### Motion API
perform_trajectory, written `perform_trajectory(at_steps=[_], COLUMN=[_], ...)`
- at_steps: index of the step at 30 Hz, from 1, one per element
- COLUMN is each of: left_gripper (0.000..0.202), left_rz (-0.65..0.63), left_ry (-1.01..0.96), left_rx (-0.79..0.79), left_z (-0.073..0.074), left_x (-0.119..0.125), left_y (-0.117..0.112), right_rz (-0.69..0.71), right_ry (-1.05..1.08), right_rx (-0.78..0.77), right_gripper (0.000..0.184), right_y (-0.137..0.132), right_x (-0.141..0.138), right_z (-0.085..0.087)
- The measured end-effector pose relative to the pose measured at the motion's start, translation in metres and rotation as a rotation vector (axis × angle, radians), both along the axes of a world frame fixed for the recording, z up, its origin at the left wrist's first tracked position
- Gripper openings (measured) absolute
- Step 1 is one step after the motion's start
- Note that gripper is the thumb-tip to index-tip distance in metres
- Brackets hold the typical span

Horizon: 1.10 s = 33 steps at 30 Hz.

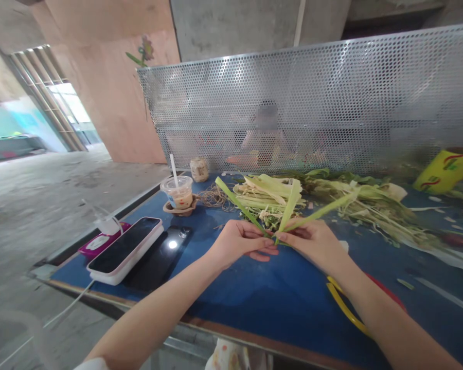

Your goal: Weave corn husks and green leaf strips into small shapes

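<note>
Over the near middle of the blue table point(254, 313), both hands meet at the joined base of several long green leaf strips point(291, 203). My left hand point(245, 241) pinches that base between thumb and fingers from the left. From the right, my right hand point(310, 239) pinches it too. The strips fan out: one leans left, one stands nearly upright, one stretches right. How they join is partly hidden by my fingertips. Just behind lies a heap of pale green leaf pieces point(262, 192). Beneath my right forearm is a curved yellow piece point(347, 308) beside a red one, partly covered.
At left lie a phone in a white case point(125, 252), a dark flat device point(160, 257) and a magenta box point(96, 246) with cables. Behind them stand an iced drink point(179, 192) and tangled twine point(216, 198). More leaves point(370, 205) and a yellow roll point(445, 169) lie right, before a perforated metal screen point(312, 103).
</note>
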<state>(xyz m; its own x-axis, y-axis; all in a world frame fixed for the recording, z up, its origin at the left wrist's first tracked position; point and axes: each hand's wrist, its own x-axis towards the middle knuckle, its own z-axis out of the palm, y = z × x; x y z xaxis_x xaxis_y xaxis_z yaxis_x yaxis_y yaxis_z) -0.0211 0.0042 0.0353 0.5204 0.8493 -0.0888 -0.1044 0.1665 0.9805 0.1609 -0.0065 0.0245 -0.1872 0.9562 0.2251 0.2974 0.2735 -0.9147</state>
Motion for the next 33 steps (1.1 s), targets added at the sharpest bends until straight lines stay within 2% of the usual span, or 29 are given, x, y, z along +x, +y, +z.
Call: perform_trajectory(at_steps=[4,9,11,15,18,22,26,28,33], left_gripper=[0.029,0.026,0.026,0.029,0.029,0.028,0.022,0.021,0.033], left_rz=[-0.049,-0.044,-0.038,-0.016,-0.015,-0.038,-0.063,-0.096,-0.217], left_ry=[0.043,0.077,0.073,0.066,0.055,0.077,0.096,0.098,0.109], left_rx=[0.000,0.014,0.002,-0.015,-0.019,-0.015,0.057,0.101,0.120], left_z=[0.000,-0.001,-0.001,-0.001,-0.003,-0.005,-0.004,-0.002,0.004], left_x=[0.000,0.002,0.003,0.002,0.002,0.003,0.004,0.003,0.001], left_y=[-0.002,-0.002,-0.001,0.002,0.003,0.001,-0.004,-0.006,-0.008], right_rz=[-0.073,-0.105,-0.112,-0.145,-0.094,0.040,-0.008,-0.036,-0.003], right_ry=[-0.054,-0.242,-0.298,-0.479,-0.523,-0.502,-0.584,-0.549,-0.419], right_rx=[0.017,0.181,0.285,0.587,0.738,0.848,0.849,0.783,0.551], right_gripper=[0.024,0.026,0.023,0.015,0.015,0.023,0.018,0.016,0.009], right_y=[-0.004,-0.010,-0.011,-0.012,-0.014,-0.015,-0.014,-0.013,-0.015], right_x=[-0.004,-0.009,-0.009,-0.006,-0.007,-0.010,-0.012,-0.011,-0.008], right_z=[0.004,0.011,0.012,0.007,0.003,0.002,0.000,0.000,0.007])
